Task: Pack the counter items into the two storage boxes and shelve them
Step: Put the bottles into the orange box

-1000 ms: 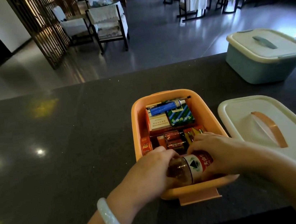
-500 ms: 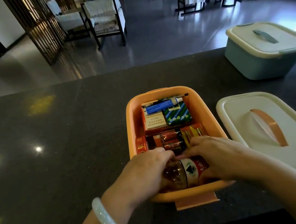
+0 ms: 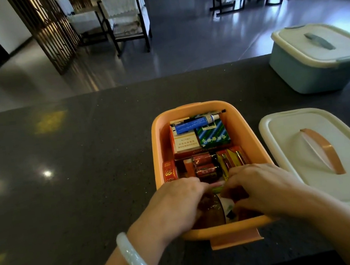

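The bottle (image 3: 215, 207), held higher half a second ago, is now pressed low into the orange box (image 3: 157, 148), gripped by left hand (image 3: 177, 205) and right hand (image 3: 264, 189); lidding is judged next.

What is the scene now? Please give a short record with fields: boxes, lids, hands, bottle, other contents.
boxes: orange box open, near; blue box far right
lids: white lid lies on the counter right of the orange box; blue box has its lid on
hands: left hand and right hand both hold the bottle
bottle: bottle on its side, at the box's near end
other contents: blue tube, cartons, batteries
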Motion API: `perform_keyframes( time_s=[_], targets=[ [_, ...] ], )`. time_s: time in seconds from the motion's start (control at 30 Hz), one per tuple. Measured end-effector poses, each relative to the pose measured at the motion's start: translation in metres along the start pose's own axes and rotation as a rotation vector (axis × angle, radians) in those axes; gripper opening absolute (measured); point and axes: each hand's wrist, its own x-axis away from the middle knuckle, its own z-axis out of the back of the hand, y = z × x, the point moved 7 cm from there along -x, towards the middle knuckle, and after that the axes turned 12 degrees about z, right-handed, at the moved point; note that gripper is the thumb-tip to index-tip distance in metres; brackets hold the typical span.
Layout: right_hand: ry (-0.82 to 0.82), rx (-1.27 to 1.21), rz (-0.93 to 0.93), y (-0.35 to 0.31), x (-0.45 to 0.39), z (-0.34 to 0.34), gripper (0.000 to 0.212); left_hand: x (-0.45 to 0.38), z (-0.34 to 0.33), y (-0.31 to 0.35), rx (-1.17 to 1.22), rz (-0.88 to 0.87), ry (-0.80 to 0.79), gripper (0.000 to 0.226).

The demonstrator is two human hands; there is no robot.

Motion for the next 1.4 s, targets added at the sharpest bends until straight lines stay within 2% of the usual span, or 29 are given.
perform_keyframes(
  time_s=[0.23, 0.43, 0.6, 0.73, 0.83, 0.9, 1.03, 1.27, 1.4],
  targets=[
    [0.023, 0.017, -0.016, -0.003, -0.001, 0.002, 0.042, 0.000, -0.002, 0.000, -0.026, -0.014, 0.045, 0.043],
    [0.006, -0.013, -0.033, -0.005, 0.001, 0.004, 0.036, 0.007, 0.006, 0.002, 0.010, -0.038, 0.123, 0.030],
    [0.015, -0.067, -0.049, -0.007, -0.002, 0.010, 0.031, 0.027, 0.026, 0.001, -0.023, -0.043, 0.298, 0.023],
    [0.065, -0.052, 0.002, -0.023, -0.020, 0.032, 0.018, 0.041, 0.052, -0.012, -0.064, 0.007, 0.377, 0.022],
    [0.073, 0.013, 0.046, -0.044, -0.046, 0.052, 0.020, 0.053, 0.074, -0.033, -0.115, 0.076, 0.440, 0.020],
    [0.059, 0.122, 0.090, -0.062, -0.070, 0.061, 0.027, 0.060, 0.084, -0.053, -0.175, 0.143, 0.450, 0.027],
    [0.035, 0.178, 0.146, -0.097, -0.132, 0.067, 0.037, 0.076, 0.097, -0.108, -0.305, 0.333, 0.402, 0.042],
    [-0.085, 0.200, 0.330, -0.182, -0.250, 0.044, 0.049, 0.136, 0.114, -0.240, -0.387, 0.684, 0.337, 0.044],
    [-0.131, 0.224, 0.395, -0.243, -0.317, 0.032, 0.050, 0.173, 0.126, -0.315, -0.400, 0.818, 0.318, 0.040]
  ],
)
